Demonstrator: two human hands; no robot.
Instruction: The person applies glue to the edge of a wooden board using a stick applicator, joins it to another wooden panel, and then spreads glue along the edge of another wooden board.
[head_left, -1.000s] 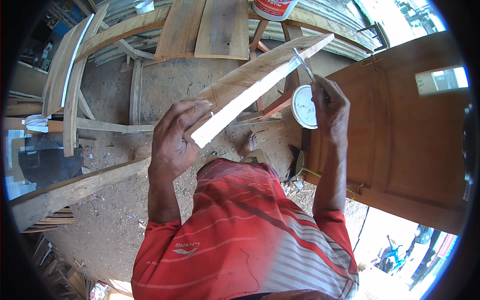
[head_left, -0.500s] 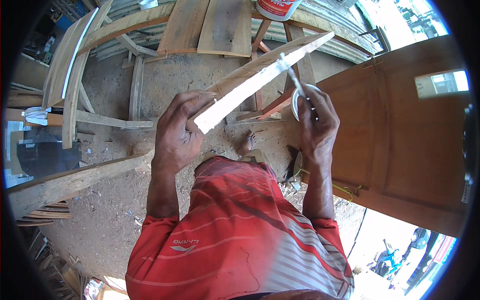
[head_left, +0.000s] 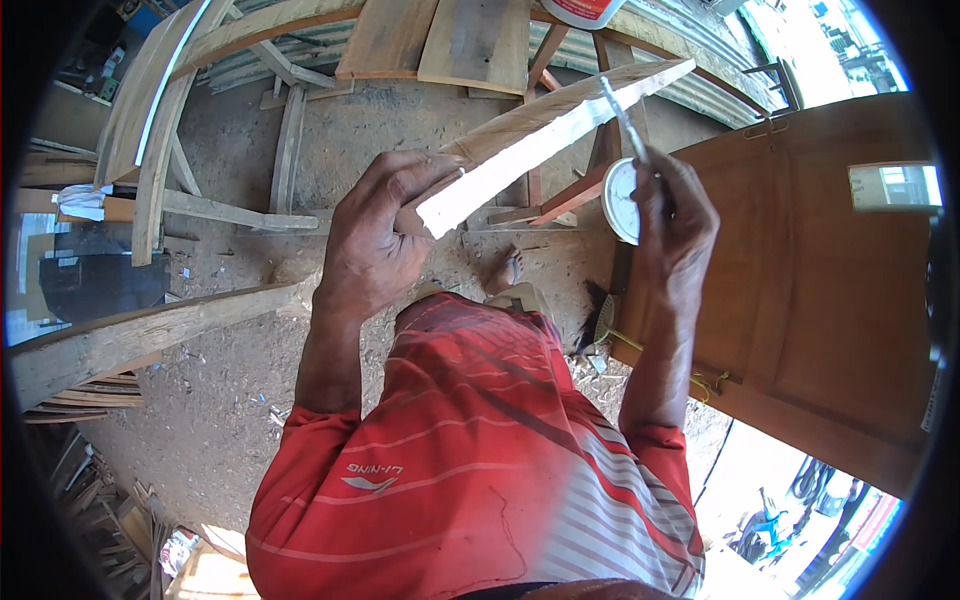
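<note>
My left hand point(head_left: 382, 225) is closed around the near end of a wooden board point(head_left: 530, 122), which slants up and away to the right. A bright white coat covers the board's long narrow edge point(head_left: 520, 165). In my right hand point(head_left: 680, 220) is a thin, pale, stick-like tool point(head_left: 623, 120) with a whitish tip; whether it is a brush or a narrow spatula cannot be made out. The tool's tip is at the board's edge toward the far end. A round white lid point(head_left: 620, 202) sits against the fingers of the same hand, partly hidden by them.
Wooden planks point(head_left: 475, 45) lie on a timber rack ahead, beside a white bucket point(head_left: 580, 8) with a red label. A large brown door panel point(head_left: 760, 280) stands at the right. A timber beam point(head_left: 150, 335) crosses the left side above the debris-strewn floor point(head_left: 230, 380).
My right hand and the tool have moved right and a little along the board toward its far end. The lid turns more of its flat face into view. The whole view has shifted slightly.
</note>
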